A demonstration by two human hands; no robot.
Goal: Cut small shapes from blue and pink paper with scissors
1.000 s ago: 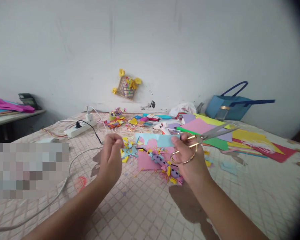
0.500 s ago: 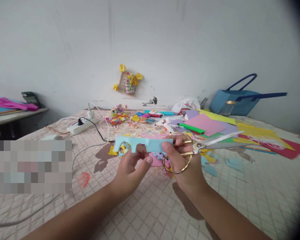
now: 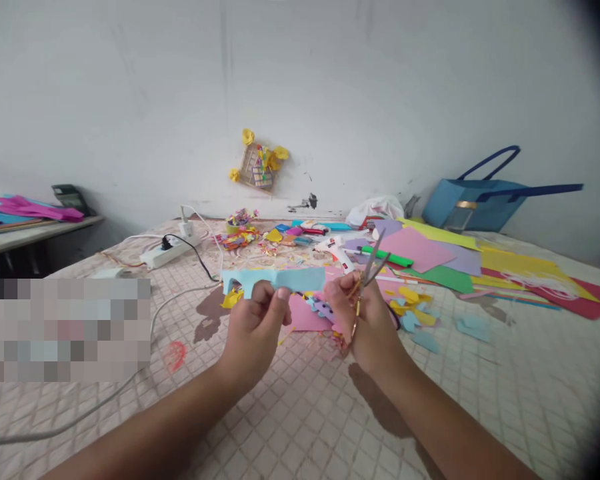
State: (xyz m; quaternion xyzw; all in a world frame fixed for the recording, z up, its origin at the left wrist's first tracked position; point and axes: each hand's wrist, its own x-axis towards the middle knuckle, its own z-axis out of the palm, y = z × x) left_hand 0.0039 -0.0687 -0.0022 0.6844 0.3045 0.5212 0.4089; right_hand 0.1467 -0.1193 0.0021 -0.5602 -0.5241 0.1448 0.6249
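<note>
A light blue strip of paper (image 3: 300,278) with cut-out notches at its left end is pinched between the thumb and fingers of my left hand (image 3: 256,327). My right hand (image 3: 373,327) holds gold-handled scissors (image 3: 375,263), their blades parted and pointing up and away. The right fingertips are close to the strip's right end; whether they touch it I cannot tell. Beneath and behind the hands lie a pink sheet (image 3: 307,317) and a small purple-and-blue paper piece (image 3: 323,308).
Paper scraps (image 3: 420,313) lie right of my hands, with coloured sheets (image 3: 420,250) beyond. A white glue gun (image 3: 337,250), a green marker (image 3: 387,256) and a blue bag (image 3: 475,203) are farther back. A power strip (image 3: 167,252) with cables is at left.
The scissors have swung from pointing right to pointing upward, blades now parted. My left hand has closed on the strip nearer its middle, and my right thumb has come off it.
</note>
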